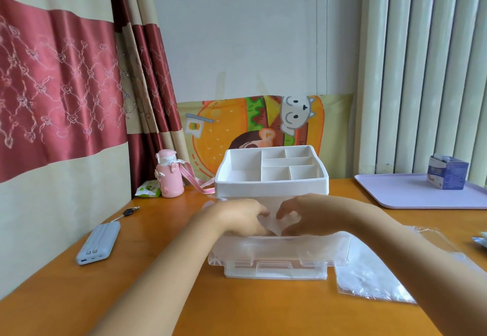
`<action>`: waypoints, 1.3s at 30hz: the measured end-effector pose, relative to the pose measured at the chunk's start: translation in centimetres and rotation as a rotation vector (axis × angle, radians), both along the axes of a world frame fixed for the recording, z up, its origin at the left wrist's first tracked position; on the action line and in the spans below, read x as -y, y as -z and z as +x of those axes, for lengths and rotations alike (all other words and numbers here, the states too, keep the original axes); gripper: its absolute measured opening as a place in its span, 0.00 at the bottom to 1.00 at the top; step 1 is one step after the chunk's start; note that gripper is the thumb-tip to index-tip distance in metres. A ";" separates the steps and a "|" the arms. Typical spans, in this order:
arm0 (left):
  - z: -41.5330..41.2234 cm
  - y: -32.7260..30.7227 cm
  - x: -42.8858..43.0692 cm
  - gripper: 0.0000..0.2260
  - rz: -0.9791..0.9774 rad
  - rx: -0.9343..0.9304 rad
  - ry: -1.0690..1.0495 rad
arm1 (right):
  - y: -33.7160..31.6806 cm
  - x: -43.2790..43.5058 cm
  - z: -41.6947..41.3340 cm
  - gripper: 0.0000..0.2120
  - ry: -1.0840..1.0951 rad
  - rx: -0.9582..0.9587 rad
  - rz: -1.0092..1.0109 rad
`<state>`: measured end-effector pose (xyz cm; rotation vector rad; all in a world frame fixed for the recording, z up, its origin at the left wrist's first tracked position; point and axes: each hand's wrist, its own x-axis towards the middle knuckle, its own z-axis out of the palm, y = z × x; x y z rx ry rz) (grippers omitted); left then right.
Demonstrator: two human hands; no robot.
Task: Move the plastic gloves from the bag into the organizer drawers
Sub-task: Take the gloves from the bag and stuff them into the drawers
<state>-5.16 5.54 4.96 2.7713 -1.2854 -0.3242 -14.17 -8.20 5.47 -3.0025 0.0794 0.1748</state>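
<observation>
The white organizer [271, 186] stands toward the far edge of the table [237, 306], with its clear drawer [276, 255] pulled out toward the near edge. Both hands meet over the back of the drawer. The left hand [241, 218] and right hand [309, 214] have their fingers curled in, each pinching a thin plastic glove [271, 224] held between them. The clear bag [369, 277] lies flat just beside the drawer, toward the table's right edge.
</observation>
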 end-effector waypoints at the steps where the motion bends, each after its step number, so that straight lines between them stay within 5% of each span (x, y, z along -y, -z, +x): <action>1: 0.0 0.0 0.2 0.24 0.018 -0.010 0.006 | 0.0 -0.4 0.2 0.19 0.012 -0.041 -0.006; 3: -0.1 -0.1 0.5 0.21 0.002 -0.028 0.013 | 0.1 -1.1 0.9 0.27 -0.009 -0.080 -0.021; 8: -0.6 -0.4 -0.3 0.27 -0.199 -0.147 -0.056 | -0.1 -1.4 1.6 0.17 -0.062 -0.176 -0.129; 14: -2.2 -0.8 -1.9 0.26 -0.174 -0.056 -0.183 | -0.7 -1.2 1.4 0.25 -0.051 -0.220 -0.144; 20: -2.4 -0.7 -0.2 0.20 -0.197 -0.172 -0.244 | -0.5 -1.5 1.6 0.24 -0.028 -0.179 -0.196; 25: -2.1 -1.3 0.6 0.15 -0.319 -0.244 -0.344 | -0.7 -2.1 1.4 0.22 0.015 -0.136 -0.134; 34: -1.6 -0.6 -0.4 0.26 -0.605 -0.435 -0.507 | 0.4 -1.9 2.4 0.23 0.189 -0.003 0.033; 39: -2.3 -0.9 -1.7 0.16 -0.560 -0.195 -0.436 | 0.6 -1.3 2.3 0.22 0.180 -0.014 0.019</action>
